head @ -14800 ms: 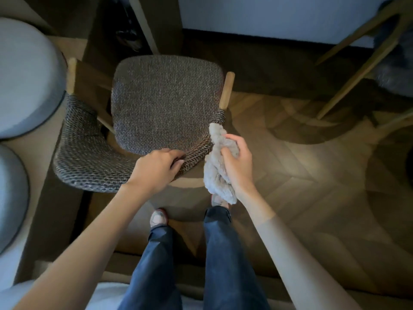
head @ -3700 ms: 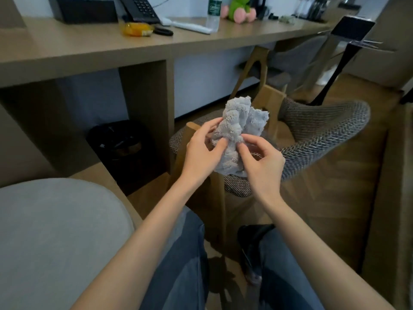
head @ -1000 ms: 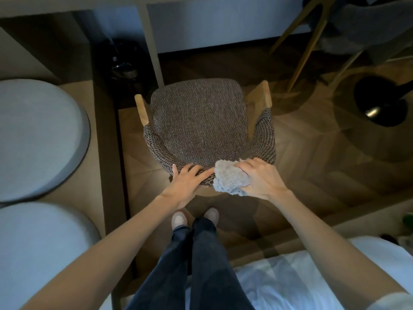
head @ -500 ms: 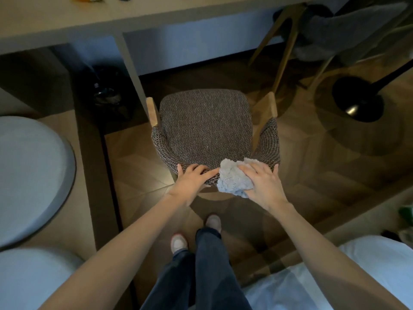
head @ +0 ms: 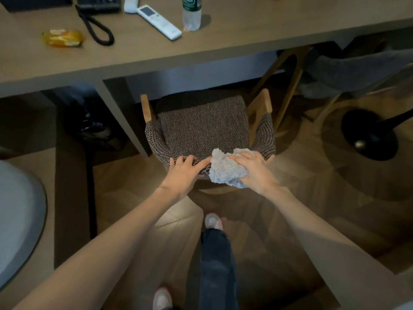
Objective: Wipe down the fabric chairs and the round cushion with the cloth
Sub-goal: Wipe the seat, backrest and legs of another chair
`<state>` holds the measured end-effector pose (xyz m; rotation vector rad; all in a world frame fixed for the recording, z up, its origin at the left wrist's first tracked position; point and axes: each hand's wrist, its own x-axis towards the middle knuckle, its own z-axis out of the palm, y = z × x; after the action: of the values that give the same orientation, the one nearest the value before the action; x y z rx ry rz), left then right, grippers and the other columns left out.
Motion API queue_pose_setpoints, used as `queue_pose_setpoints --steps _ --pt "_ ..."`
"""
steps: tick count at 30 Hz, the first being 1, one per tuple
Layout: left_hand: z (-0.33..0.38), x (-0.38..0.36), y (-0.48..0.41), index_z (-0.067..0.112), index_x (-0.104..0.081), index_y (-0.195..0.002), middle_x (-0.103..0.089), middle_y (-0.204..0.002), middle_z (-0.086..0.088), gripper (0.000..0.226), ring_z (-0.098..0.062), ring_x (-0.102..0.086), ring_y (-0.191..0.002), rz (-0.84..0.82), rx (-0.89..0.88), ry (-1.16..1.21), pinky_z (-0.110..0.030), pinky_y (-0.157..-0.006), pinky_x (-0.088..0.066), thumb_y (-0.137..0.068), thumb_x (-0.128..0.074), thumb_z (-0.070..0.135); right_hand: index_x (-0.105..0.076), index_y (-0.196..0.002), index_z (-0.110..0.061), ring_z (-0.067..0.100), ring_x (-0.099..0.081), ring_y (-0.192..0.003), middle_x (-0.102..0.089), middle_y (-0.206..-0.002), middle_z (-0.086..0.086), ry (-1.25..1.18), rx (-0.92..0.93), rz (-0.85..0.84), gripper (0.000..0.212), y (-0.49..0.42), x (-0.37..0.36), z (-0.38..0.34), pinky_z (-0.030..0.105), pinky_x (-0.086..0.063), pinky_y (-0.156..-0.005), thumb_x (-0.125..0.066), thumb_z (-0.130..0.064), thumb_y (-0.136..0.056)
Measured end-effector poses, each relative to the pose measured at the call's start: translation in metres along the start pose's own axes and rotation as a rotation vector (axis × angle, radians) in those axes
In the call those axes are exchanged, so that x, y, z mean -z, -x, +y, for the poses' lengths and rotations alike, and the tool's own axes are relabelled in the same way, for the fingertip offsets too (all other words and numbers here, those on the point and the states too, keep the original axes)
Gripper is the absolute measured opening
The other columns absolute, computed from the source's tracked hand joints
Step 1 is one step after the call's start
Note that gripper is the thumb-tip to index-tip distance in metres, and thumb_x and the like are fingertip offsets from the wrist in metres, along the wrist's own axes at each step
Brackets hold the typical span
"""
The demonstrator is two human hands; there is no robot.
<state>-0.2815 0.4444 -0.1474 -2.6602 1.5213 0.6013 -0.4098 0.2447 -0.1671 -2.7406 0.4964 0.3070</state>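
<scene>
A brown woven fabric chair stands in front of me, its seat front under the desk edge. My left hand grips the top of its curved backrest, fingers curled over the rim. Just to the right, my right hand holds a crumpled light grey cloth pressed against the same backrest rim. A grey round cushion shows at the left edge. A second, grey fabric chair sits partly under the desk at the upper right.
The wooden desk carries a water bottle, a white remote, a phone cord and a yellow wrapper. A dark bin stands under the desk on the left. A black lamp base is on the floor at right.
The chair now sits closer to the desk, and more of the desk top is in view. Both hands keep their places on the backrest, the cloth still under my right hand.
</scene>
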Motion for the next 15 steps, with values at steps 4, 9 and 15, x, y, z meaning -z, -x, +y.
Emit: queue_pose_setpoints --steps 4,9,15 --pt "-0.001 0.032 -0.076 0.035 -0.006 -0.153 -0.03 -0.145 -0.014 0.063 -0.035 -0.025 -0.135 0.01 0.082 0.051 -0.06 -0.11 -0.022 -0.101 -0.04 0.023 -0.046 -0.141 -0.036 0.023 -0.03 -0.134 -0.042 -0.147 -0.006 0.029 0.006 0.027 0.074 -0.073 0.042 0.036 0.067 -0.025 -0.106 -0.075 -0.014 -0.077" --pt "-0.026 0.064 -0.164 0.036 -0.004 -0.152 -0.027 -0.149 -0.014 0.092 -0.036 -0.019 -0.139 0.024 0.181 0.061 -0.061 -0.111 -0.021 -0.087 -0.059 0.001 -0.037 -0.146 -0.037 0.019 -0.022 -0.141 -0.032 -0.153 -0.009 0.051 0.001 0.021 0.072 -0.162 0.085 0.052 0.075 0.0 -0.107 -0.068 -0.012 -0.086" --pt "-0.045 0.101 -0.232 0.035 -0.001 -0.153 -0.016 -0.157 -0.017 0.091 -0.039 -0.007 -0.145 -0.035 0.272 0.115 -0.059 -0.116 -0.013 -0.09 -0.055 -0.003 -0.039 -0.145 -0.037 0.02 -0.022 -0.142 -0.032 -0.154 -0.008 -0.001 0.008 0.008 0.069 -0.239 0.114 0.065 0.078 0.003 -0.104 -0.069 -0.014 -0.087"
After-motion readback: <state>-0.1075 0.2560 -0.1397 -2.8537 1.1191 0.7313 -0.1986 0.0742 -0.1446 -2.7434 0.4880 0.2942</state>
